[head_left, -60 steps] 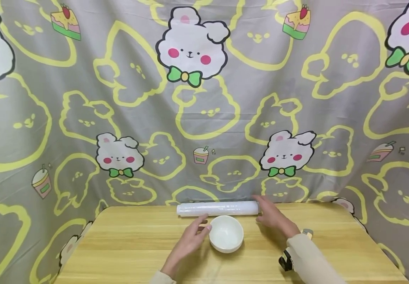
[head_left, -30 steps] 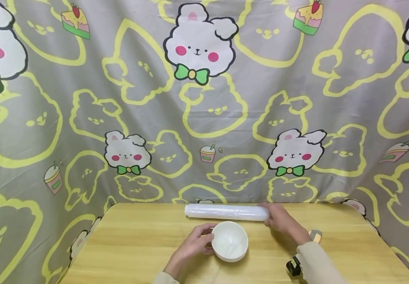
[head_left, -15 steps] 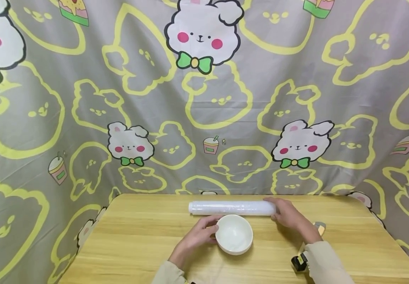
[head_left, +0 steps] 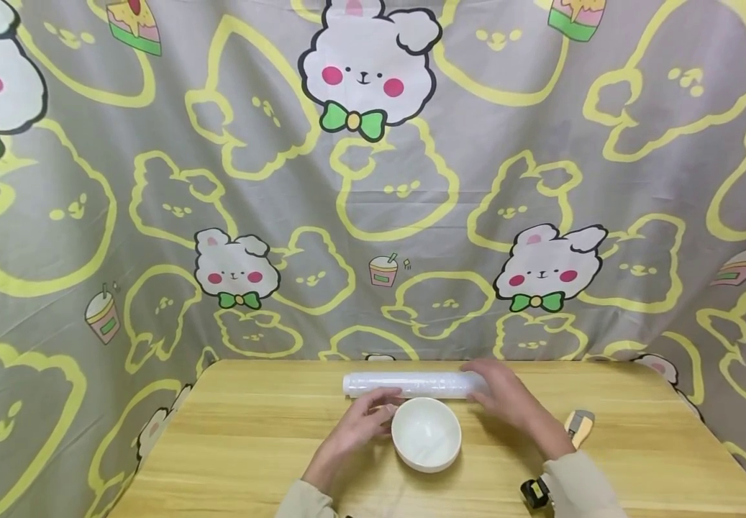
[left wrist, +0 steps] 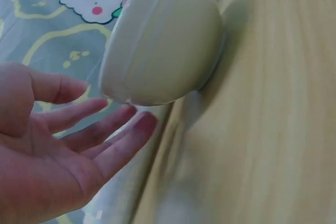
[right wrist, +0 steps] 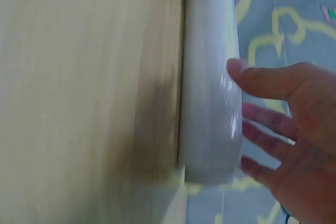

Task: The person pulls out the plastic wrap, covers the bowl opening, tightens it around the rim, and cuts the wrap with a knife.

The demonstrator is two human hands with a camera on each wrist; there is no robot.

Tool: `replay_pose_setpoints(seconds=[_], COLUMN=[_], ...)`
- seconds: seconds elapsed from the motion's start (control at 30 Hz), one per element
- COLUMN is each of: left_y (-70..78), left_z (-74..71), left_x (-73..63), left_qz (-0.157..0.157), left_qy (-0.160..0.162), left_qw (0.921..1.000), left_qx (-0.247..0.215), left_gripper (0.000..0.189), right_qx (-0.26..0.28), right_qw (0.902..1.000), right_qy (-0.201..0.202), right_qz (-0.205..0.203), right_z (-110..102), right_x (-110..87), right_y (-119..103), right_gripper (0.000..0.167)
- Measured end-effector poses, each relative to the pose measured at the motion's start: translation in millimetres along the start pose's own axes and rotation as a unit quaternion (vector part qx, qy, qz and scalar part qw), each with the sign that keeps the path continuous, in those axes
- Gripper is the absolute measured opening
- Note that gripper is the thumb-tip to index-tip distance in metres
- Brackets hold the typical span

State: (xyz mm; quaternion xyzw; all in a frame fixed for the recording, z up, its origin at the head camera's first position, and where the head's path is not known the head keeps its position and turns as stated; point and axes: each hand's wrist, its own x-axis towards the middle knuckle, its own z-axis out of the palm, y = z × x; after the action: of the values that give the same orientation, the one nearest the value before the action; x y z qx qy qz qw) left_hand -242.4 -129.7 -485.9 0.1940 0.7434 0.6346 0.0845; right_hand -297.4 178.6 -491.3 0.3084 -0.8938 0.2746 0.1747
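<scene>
Nearest us, at the lower right of the frame, a small black item (head_left: 534, 493) lies just beside the right sleeve (head_left: 585, 489) on the wooden surface (head_left: 249, 432); a backward sweep of the sleeve could nudge it. In the lower middle the white bowl (head_left: 426, 435) stands upright. At its left the left hand (head_left: 361, 424) curves loosely, fingers apart and gripping nothing; we cannot tell whether a fingertip touches the rim. A careless push there would, we judge, slide the bowl into the glossy white roll (head_left: 405, 383) just behind. Further right, we see what looks like a cutter (head_left: 580, 427); should its blade be out, a low reach across it could nick the skin. Farther back, the right hand (head_left: 502, 396) spreads about the roll's right end, thumb and fingers apart, with no firm grip that we see. Being round, the roll could turn under an uneven touch, toward the bowl or the patterned cloth (head_left: 373, 216) behind.
</scene>
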Motion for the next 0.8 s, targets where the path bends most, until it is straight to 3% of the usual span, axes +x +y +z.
replay_pose_setpoints(seconds=[0.13,0.2,0.3,0.37,0.43,0.57,0.63,0.8], left_y=[4.6,7.3,10.7,11.7,11.3,8.3,5.9,2.0], left_z=[-4.7,-4.8,-4.3,-3.1,-3.1,-6.8,-9.7,-9.0], left_x=[9.6,13.8,15.9,17.9,19.2,22.1,25.6,40.8], left_qz=[0.082,0.096,0.101,0.102,0.108,0.109,0.114,0.142], left_qy=[0.070,0.095,0.106,0.110,0.110,0.097,0.088,0.089], left_qw=[0.9908,0.9855,0.9813,0.9742,0.9591,0.9170,0.9002,0.8685], left_qx=[0.082,0.103,0.125,0.169,0.237,0.371,0.411,0.466], left_gripper=[0.031,0.028,0.028,0.029,0.032,0.036,0.033,0.024], right_qx=[0.000,-0.013,-0.047,-0.070,-0.088,-0.110,-0.117,-0.123], right_qw=[1.0000,0.9999,0.9989,0.9974,0.9958,0.9933,0.9926,0.9922], right_qy=[-0.003,-0.003,-0.004,-0.010,-0.020,-0.035,-0.033,-0.022], right_qz=[-0.007,-0.002,0.006,0.015,0.018,0.008,0.003,-0.004], right_z=[12,17,23,26,30,36,37,29], right_x=[8.9,10.9,11.1,10.3,10.3,14.4,17.0,19.4], right_y=[-14,-19,-24,-26,-29,-33,-34,-29], right_gripper=[0.034,0.033,0.035,0.037,0.039,0.037,0.034,0.030])
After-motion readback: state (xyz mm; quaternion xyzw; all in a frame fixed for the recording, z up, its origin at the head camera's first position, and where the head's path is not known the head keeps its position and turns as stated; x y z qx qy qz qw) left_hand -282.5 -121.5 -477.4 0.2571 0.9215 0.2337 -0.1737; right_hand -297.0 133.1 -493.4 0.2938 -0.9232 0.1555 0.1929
